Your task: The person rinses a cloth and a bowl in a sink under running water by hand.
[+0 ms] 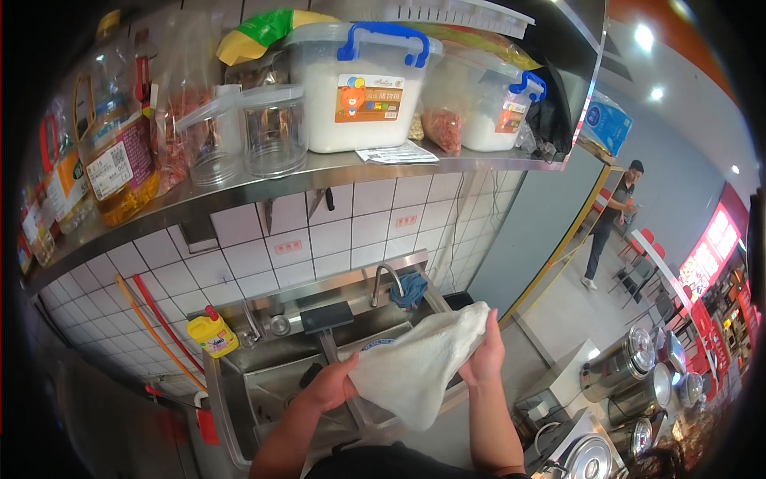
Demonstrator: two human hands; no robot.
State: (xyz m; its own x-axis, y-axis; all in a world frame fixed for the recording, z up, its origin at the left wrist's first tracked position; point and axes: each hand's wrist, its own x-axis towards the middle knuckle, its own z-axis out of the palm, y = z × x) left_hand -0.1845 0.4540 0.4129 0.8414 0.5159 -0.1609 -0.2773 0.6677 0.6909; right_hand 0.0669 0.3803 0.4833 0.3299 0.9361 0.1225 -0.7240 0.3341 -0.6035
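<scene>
A damp-looking white cloth [413,365] is spread between my two hands, in front of a stainless steel double sink [263,353]. My left hand [332,380] grips its left edge, thumb on top. At the upper right corner, my right hand [486,353] holds the bunched end. The cloth's lower edge hangs free and hides much of the right basin. Behind it shows part of a blue-patterned rim [378,343]. A curved faucet [383,281] stands at the back, with a blue rag [409,290] beside it.
A yellow detergent jug [212,334] stands on the sink's left rim. Overhead, a steel shelf [335,164] carries oil bottles [116,161], jars and lidded plastic boxes [365,129]. Knives [323,200] hang on the tiled wall. Steel pots [616,368] stand at right; a person [616,209] is beyond.
</scene>
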